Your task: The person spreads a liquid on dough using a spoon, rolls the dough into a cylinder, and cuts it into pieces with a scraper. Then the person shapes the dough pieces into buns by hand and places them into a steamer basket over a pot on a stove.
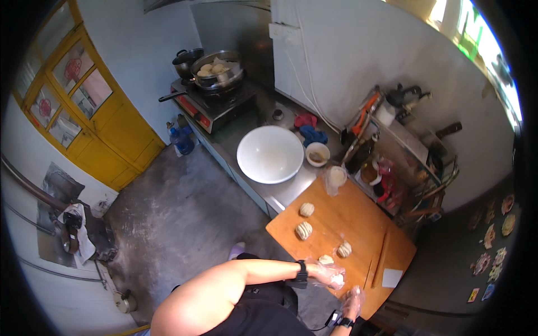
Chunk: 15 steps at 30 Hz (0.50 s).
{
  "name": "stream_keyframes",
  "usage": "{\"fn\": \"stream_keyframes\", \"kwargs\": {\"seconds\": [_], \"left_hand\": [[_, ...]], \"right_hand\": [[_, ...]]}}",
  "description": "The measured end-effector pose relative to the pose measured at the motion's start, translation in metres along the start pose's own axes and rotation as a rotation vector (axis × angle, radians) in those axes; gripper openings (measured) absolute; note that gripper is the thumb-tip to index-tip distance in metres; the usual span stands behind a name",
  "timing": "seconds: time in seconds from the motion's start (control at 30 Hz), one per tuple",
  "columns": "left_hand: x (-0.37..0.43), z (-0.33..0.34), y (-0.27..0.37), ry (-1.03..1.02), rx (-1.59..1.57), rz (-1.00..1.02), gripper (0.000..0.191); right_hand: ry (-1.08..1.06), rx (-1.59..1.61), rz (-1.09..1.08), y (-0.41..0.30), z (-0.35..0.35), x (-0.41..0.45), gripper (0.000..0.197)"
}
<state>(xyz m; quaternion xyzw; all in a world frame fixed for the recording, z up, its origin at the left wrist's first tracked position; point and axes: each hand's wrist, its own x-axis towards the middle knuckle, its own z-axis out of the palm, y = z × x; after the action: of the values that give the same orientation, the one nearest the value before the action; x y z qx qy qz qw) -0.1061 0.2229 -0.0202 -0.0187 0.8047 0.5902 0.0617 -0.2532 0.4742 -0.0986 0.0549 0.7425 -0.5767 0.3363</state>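
Note:
My left hand (328,275), in a clear plastic glove, holds a small pale lump of dough (337,279) over the near edge of a wooden board (323,222). To its right my right hand (354,301), gloved as well, is at the board's edge with its fingers bent. A pale patch shows at its fingertips; whether that is dough is unclear. Just beyond my left hand lies a dough piece (325,259). Striped, rounded dough pieces sit farther off: one (344,249) close by, another (304,230) and a third (307,209) towards the left edge.
A rolling pin (381,260) and a white dough scraper (391,278) lie on the board's right. Beyond it stand a large white bowl (270,154), a small bowl (317,154) and a rack (403,143). A steamer pan (216,73) with buns sits on the gas stove (210,105).

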Motion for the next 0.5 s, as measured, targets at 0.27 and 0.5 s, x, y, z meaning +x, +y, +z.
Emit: {"fn": "stream_keyframes", "kwargs": {"seconds": [0.27, 0.5], "left_hand": [[-0.221, -0.130, -0.049, 0.058, -1.029, 0.085, 0.026], [-0.445, -0.261, -0.026, 0.416, -0.898, -0.090, 0.045]], "right_hand": [[-0.170, 0.220, 0.102, -0.116, 0.162, -0.179, 0.027], [-0.690, 0.345, 0.133, -0.070, 0.386, -0.184, 0.039]]}}
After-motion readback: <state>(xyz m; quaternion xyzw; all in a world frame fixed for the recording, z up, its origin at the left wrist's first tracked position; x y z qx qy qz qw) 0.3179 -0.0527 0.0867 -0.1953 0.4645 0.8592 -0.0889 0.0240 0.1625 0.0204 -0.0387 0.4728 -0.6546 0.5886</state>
